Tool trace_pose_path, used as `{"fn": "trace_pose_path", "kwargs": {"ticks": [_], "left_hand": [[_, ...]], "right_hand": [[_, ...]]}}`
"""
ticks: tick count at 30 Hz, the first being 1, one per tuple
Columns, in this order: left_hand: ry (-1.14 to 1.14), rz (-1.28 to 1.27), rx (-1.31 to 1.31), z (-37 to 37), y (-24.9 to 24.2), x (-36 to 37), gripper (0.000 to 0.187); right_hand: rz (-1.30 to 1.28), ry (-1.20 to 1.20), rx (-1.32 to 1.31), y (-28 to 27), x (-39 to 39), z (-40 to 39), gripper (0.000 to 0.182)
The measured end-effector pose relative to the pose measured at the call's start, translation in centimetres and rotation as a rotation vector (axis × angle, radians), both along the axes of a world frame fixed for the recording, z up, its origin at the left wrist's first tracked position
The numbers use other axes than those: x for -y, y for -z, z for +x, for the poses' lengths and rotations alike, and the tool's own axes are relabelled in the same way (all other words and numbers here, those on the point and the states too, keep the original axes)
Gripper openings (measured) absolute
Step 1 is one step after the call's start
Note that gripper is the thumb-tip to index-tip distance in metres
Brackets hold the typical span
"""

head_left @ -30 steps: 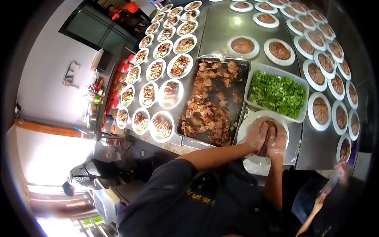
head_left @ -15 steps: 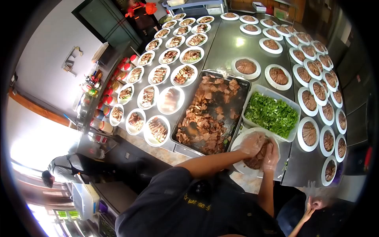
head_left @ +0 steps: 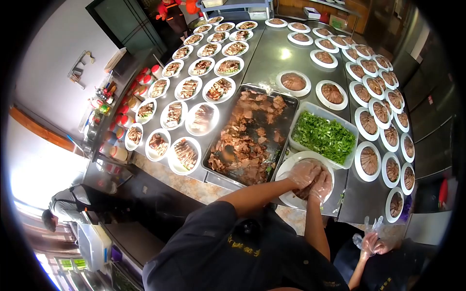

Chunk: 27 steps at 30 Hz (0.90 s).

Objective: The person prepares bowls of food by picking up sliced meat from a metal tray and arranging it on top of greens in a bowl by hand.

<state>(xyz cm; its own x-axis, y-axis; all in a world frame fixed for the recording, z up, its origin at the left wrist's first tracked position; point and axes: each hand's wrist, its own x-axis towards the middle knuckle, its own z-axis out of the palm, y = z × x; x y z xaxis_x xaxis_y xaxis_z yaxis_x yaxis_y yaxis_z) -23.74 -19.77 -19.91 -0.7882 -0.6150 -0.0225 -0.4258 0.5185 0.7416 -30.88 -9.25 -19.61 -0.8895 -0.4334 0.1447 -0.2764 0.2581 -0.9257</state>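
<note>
A round white plate (head_left: pixel 287 199) sits at the table's near edge with sliced brown meat (head_left: pixel 302 193) heaped in its middle. My left hand (head_left: pixel 303 174), in a clear plastic glove, is cupped over the far side of the meat. On the near right side, my right hand (head_left: pixel 321 187), gloved too, presses against the same heap with its fingers together. Both hands partly hide the meat. Left of the plate lies a dark metal tray (head_left: pixel 273 122) with loose meat pieces. Just beyond the plate stands a clear plastic tub (head_left: pixel 350 165) of chopped greens (head_left: pixel 324 137).
Plates of sliced meat (head_left: pixel 186 155) stand in rows on the left, and more meat plates (head_left: pixel 368 161) crowd the right side. Another person's gloved hands (head_left: pixel 371 243) are at lower right. A person (head_left: pixel 70 203) bends at far left; another stands at the back.
The whole view has shifted slightly, moving the table leftward and up. My hands stay on the meat, now closer together. The other person's gloved hands at lower right have come together.
</note>
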Motion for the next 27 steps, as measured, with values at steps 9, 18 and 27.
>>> {"fn": "trace_pose_path", "kwargs": {"ticks": [9, 18, 27], "left_hand": [[-0.341, 0.364, -0.457, 11.0, -3.6, -1.6, 0.039], [-0.384, 0.876, -0.639, 25.4, -7.0, -3.7, 0.033], [-0.627, 0.934, -0.611, 32.7, -5.7, -4.4, 0.037]], "right_hand": [[-0.228, -0.309, -0.496, -4.6, -3.6, 3.4, 0.027], [0.117, -1.289, 0.003, -4.5, 3.3, 14.6, 0.033], [0.240, -1.421, -0.005, -1.4, 2.9, 18.6, 0.045]]}}
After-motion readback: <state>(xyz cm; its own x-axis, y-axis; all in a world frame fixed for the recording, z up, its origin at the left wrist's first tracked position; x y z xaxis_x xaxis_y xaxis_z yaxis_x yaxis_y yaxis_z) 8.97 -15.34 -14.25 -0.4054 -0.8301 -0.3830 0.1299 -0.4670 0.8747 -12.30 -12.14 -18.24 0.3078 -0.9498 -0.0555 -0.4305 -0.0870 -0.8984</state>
